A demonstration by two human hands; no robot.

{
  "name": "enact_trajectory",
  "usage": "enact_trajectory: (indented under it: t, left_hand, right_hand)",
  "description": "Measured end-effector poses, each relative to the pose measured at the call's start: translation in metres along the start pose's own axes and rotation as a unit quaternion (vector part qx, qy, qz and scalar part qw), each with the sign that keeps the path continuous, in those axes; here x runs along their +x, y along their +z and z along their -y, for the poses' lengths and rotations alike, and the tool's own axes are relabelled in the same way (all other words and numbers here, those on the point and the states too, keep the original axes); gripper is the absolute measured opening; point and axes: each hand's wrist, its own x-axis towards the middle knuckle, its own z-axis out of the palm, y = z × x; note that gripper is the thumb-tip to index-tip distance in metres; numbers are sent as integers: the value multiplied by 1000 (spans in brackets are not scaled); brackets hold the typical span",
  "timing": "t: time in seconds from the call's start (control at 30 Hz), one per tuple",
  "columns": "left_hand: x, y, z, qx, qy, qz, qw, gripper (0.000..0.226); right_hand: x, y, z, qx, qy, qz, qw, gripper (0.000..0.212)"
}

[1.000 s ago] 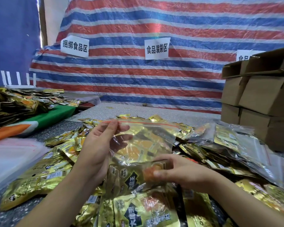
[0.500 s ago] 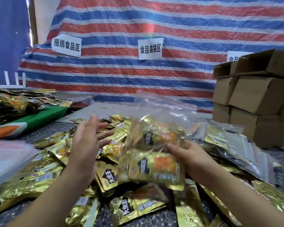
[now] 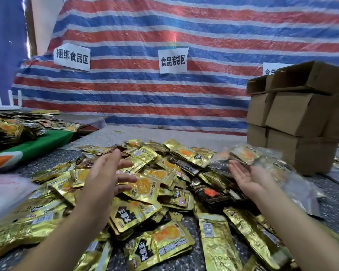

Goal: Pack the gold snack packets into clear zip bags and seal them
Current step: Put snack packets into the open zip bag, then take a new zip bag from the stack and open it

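Observation:
A heap of gold snack packets (image 3: 145,188) covers the grey table in front of me. My left hand (image 3: 106,175) hovers over the heap with fingers spread and holds nothing. My right hand (image 3: 249,178) is palm up with straight fingers, empty. A filled clear zip bag (image 3: 245,153), blurred, is just beyond its fingertips at the right, apart from the hand, above the pile of filled bags (image 3: 294,184).
Stacked cardboard boxes (image 3: 294,118) stand at the right. A pile of empty clear bags (image 3: 4,194) lies at the left edge. Another table with a green cloth (image 3: 37,143) and more packets is at far left. A striped tarp hangs behind.
The right hand has let go of the filled zip bag, which has moved right toward the filled pile. The left hand released the bag earlier and stays open over the heap.

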Motion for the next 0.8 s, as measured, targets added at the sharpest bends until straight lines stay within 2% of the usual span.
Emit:
enact_trajectory:
  t: [0.2,0.3,0.4,0.47,0.53,0.6,0.63,0.67,0.7,0.73,0.77,0.8]
  left_hand:
    - [1,2,2,5,-17,6,1000,35]
    - [0,3,3,5,-23,24,999,36]
    - [1,4,3,8,-32,38,999,47]
    - [1,4,4,13,-31,41,999,44]
    - [2,3,4,12,-29,43,999,41]
    - [2,3,4,11,-31,41,999,40]
    - [2,2,4,9,-31,39,999,38]
    - [2,2,3,8,-32,37,999,36]
    - [2,2,3,8,-33,35,999,34]
    - [2,2,2,8,-33,35,999,33]
    - [2,2,2,8,-33,36,999,32]
    - [1,2,2,8,-32,37,999,32]
  right_hand:
    - [-6,5,11,-48,47,1,998,34]
    - [-8,6,13,8,48,-1,999,34]
    - [-14,8,10,77,22,-3,997,28]
    - [-23,10,9,96,19,-5,995,29]
    - [-35,14,9,36,33,14,999,26]
    - [-43,19,6,-134,-3,12,991,21]
    - [-45,21,5,-235,-67,-9,970,21]
    - [-45,21,5,-328,-162,-39,930,20]
    - [-43,19,6,-416,-267,-71,866,18]
    - [-39,16,8,-502,-354,-94,783,17]
    - [-34,12,9,-592,-401,-109,691,23]
    - [-27,6,10,-680,-396,-120,605,38]
